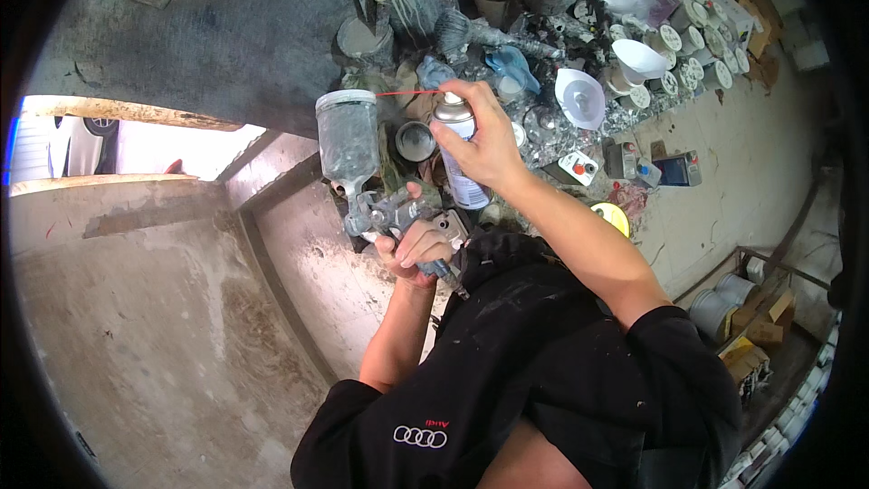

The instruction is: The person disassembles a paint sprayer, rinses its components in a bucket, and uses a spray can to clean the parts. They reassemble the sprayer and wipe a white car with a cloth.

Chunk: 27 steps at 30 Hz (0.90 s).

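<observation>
1. My left hand [418,244] grips a spray gun [380,215], its cloudy cup [349,147] at eleven o'clock.
2. At one o'clock, my right hand [487,134] clasps an aerosol can [465,183]; its label print is too small to read.
3. Its red straw [405,92] points to nine o'clock, toward the cup.
4. My black shirt [534,353] bears red lettering at six o'clock.

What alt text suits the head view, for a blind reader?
The left hand holds a spray gun with a cloudy cup; the right hand holds a spray can, its red straw pointing at the cup's white lid. Tubs crowd a bench beyond.
</observation>
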Tool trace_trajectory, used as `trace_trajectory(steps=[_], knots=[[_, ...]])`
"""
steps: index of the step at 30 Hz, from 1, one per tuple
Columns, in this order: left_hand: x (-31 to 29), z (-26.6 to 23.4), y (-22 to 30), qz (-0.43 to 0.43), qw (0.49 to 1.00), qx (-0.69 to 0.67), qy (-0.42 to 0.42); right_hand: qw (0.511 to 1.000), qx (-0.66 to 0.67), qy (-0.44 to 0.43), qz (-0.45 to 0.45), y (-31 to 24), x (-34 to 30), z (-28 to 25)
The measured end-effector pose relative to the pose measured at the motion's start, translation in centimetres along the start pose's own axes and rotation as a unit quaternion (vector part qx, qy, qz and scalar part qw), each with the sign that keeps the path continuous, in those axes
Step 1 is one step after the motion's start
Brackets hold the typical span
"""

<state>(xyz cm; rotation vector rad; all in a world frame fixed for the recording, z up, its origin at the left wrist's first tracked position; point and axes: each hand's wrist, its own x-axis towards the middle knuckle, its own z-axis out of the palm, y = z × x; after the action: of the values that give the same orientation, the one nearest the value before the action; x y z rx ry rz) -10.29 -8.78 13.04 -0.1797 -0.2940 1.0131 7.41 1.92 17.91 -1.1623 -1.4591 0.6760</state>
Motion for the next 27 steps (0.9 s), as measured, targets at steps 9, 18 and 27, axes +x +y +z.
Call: trace_trajectory(steps=[9, 18, 27], knots=[[0.4, -0.7, 0.4, 0.011, 0.999, 0.016, 0.037, 1.000, 0.000, 0.020, 0.015, 3.8, -1.4, -0.1], [-2.0, -0.6, 3.4, 0.134, 0.604, 0.714, 0.327, 0.994, 0.036, 0.019, 0.098, 4.9, -0.8, -2.8], [-1.9, -1.0, 2.4, 0.104, 0.602, 0.720, 0.330, 0.999, -0.001, 0.005, 0.043, 2.3, 1.3, -2.3]])
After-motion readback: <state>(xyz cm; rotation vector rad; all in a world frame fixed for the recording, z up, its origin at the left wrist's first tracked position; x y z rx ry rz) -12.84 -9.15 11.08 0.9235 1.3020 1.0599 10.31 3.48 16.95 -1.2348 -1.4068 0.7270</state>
